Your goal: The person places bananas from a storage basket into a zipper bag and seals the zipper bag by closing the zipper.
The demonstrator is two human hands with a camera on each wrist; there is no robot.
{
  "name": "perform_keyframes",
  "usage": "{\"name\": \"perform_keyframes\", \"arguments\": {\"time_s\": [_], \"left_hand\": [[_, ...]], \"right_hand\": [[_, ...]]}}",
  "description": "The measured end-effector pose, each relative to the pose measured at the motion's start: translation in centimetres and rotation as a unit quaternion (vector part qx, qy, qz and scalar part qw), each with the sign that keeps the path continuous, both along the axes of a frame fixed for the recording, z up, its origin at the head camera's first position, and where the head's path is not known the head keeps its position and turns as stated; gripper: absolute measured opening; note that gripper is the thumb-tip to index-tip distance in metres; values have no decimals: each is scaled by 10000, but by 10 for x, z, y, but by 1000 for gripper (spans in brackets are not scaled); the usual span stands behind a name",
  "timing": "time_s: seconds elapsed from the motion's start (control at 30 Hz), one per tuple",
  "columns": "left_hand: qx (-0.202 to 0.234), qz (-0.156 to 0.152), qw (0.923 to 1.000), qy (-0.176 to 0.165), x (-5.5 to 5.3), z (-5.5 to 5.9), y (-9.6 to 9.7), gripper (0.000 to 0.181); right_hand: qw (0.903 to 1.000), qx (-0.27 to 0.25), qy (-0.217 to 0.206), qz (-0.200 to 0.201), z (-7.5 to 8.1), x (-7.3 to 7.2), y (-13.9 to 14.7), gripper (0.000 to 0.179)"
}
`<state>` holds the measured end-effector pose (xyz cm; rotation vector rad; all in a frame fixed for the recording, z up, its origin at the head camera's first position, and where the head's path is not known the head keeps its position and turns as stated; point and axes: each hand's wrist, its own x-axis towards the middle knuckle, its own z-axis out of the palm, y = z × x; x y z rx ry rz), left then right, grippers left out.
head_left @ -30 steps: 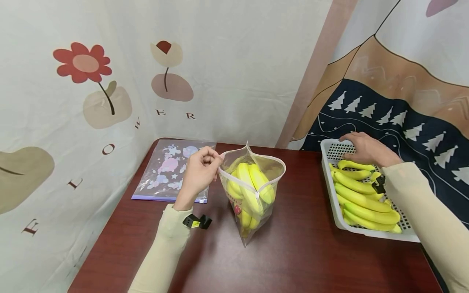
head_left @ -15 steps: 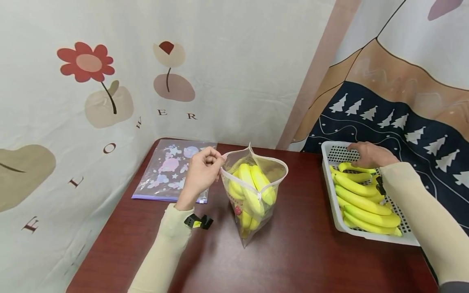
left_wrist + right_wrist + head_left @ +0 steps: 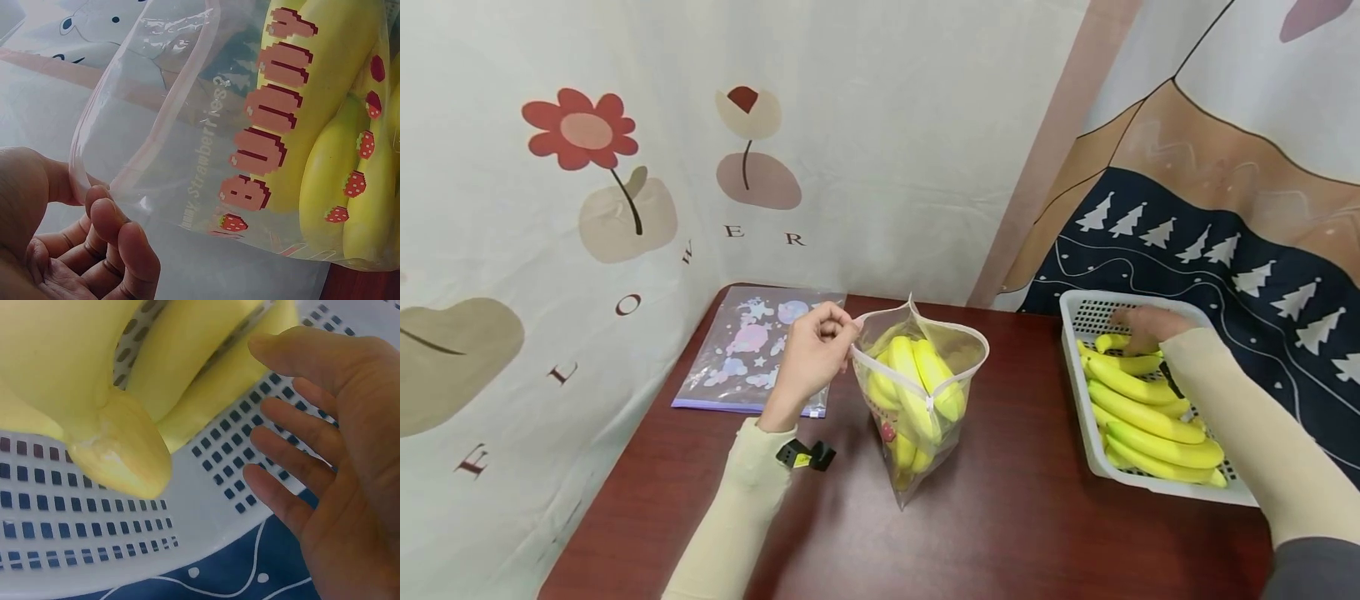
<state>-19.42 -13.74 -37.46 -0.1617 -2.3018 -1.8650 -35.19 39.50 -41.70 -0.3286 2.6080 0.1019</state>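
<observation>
My left hand [image 3: 815,350] pinches the pink-edged mouth of a clear zip bag [image 3: 880,492] between thumb and forefinger. Several yellow bananas [image 3: 917,367] fill the bag, which stands with its top parted. In the left wrist view, red lettering and strawberries are printed on the bag [image 3: 150,175], and the other fingers of the left hand [image 3: 81,244] curl loosely. My right hand [image 3: 1146,325] reaches into the far part of a white basket [image 3: 1078,433] of bananas [image 3: 1150,412]. In the right wrist view, the right hand [image 3: 337,437] is spread beside banana ends [image 3: 244,369], gripping nothing.
A flat clear bag [image 3: 745,342] with pastel prints and a purple zip lies at the table's back left. The dark red table [image 3: 1015,533] meets printed curtains [image 3: 887,167] behind. The basket sits near the table's right edge.
My right hand has moved from above the basket's far rim down and in among the far bananas. The left hand keeps its pinch on the bag; the view shifts slightly.
</observation>
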Motion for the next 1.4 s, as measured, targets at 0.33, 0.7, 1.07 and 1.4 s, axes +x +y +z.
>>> {"name": "perform_keyframes", "arguments": {"time_s": [0.33,0.7,1.07,1.4], "left_hand": [[-4,-10,10000,-2,0,-2,-1,16],[-21,-52,10000,-13,0,-4,-2,17],[-52,0,10000,54,2,-4,-5,17],[-120,24,9999,45,2,-1,-8,14]], "right_hand": [[9992,214,-256,198,-8,-9,-3,56],[9980,273,-377,417,-15,-6,-6,43],[9977,-119,-82,656,-22,-7,0,29],[9955,-784,419,322,-11,-4,-7,34]]}}
